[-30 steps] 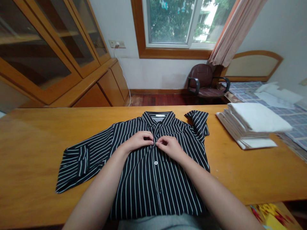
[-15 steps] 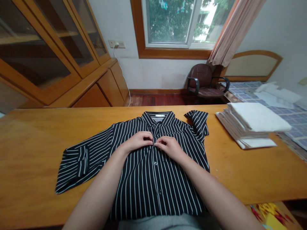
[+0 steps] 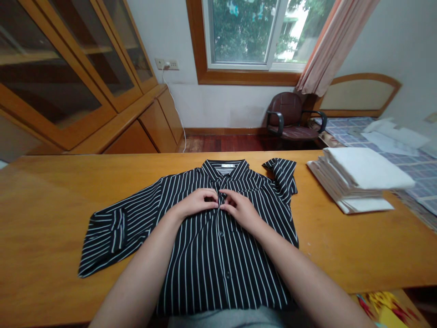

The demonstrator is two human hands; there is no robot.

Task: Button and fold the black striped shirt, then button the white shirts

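A black shirt with white stripes (image 3: pixel 201 246) lies front up on the wooden table, its collar at the far side. Its left-hand sleeve stretches out flat, while the other sleeve is folded up beside the shoulder. My left hand (image 3: pixel 200 200) pinches the front placket below the collar, thumb and fingertips together on the cloth. Close beside it, my right hand (image 3: pixel 239 207) has its thumb at the placket and its index finger raised apart, touching the cloth higher up. Two buttons show lower on the placket; anything between the fingertips is hidden.
A stack of folded white cloth or paper (image 3: pixel 365 177) stands on the table (image 3: pixel 44 218) at the right. Behind are a brown armchair (image 3: pixel 288 114), a bed (image 3: pixel 423 182) and a glass-door cabinet (image 3: pixel 112 109). Something red and yellow (image 3: pixel 385 305) lies at lower right.
My right index finger has lifted away from the thumb and moved slightly up the placket. My left hand keeps its pinch, and the shirt lies as before.
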